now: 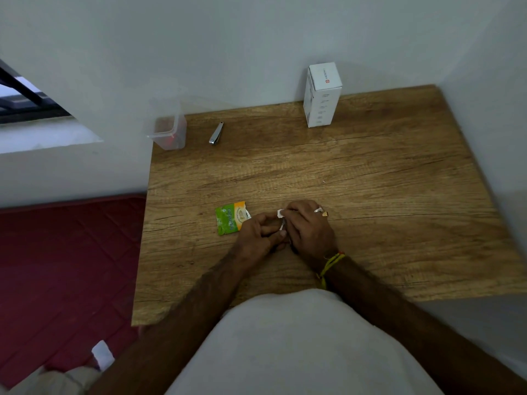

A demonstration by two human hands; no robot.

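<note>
White strip (pixel 280 214), small and papery, sits pinched between the curled fingertips of the right hand (pixel 309 232), which grips its far end. The left hand (pixel 258 238) meets it from the other side, thumb and forefinger closing on the strip's near end. How much of the strip lies inside the two grips is hidden. Both hands are knuckle to knuckle, low over the wooden table (pixel 370 181), towards its near middle. Two rings (pixel 321 211) show on the right hand, and a yellow and orange thread band (pixel 330 265) circles that wrist. Just beside the left hand's knuckles a green and orange sachet (pixel 231 218) lies flat on the wood, its far right corner showing a ragged white edge. Well apart, near the far left of the table, a metal nail clipper (pixel 216 134) lies on its own. A clear plastic container (pixel 166 126) stands at the far left corner with something brown in its bottom. An upright white carton (pixel 322 95) stands against the wall (pixel 228 52) further right. A dark red mattress (pixel 65 266) lies below the table's left edge.
</note>
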